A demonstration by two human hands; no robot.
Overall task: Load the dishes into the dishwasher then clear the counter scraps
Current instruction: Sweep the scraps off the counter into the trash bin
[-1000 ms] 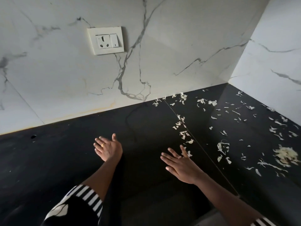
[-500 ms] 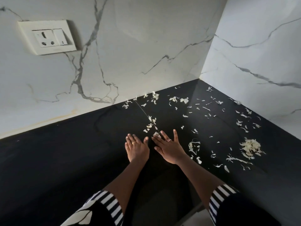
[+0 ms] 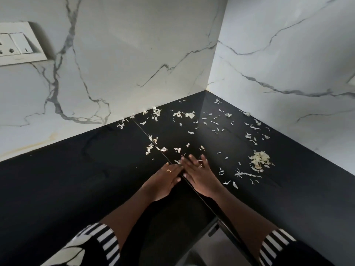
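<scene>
Left hand (image 3: 163,182): flat on the desk, fingers straight, holding nothing.
Right hand (image 3: 200,174): flat also, fingers spread, touching the left hand.
Scraps (image 3: 259,160): thin pale shreds scattered toward the corner, with one small heap to the right of the hands.
Desk (image 3: 67,179): black, smooth, glossy.
Wall (image 3: 134,54): white marble with grey veins.

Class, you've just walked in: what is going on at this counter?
A person in striped sleeves has both hands down on the glossy black counter. The left hand and right hand lie side by side, fingers straight, among scattered pale food scraps. A small heap of the scraps sits further right. Most scraps are not yet gathered.
</scene>
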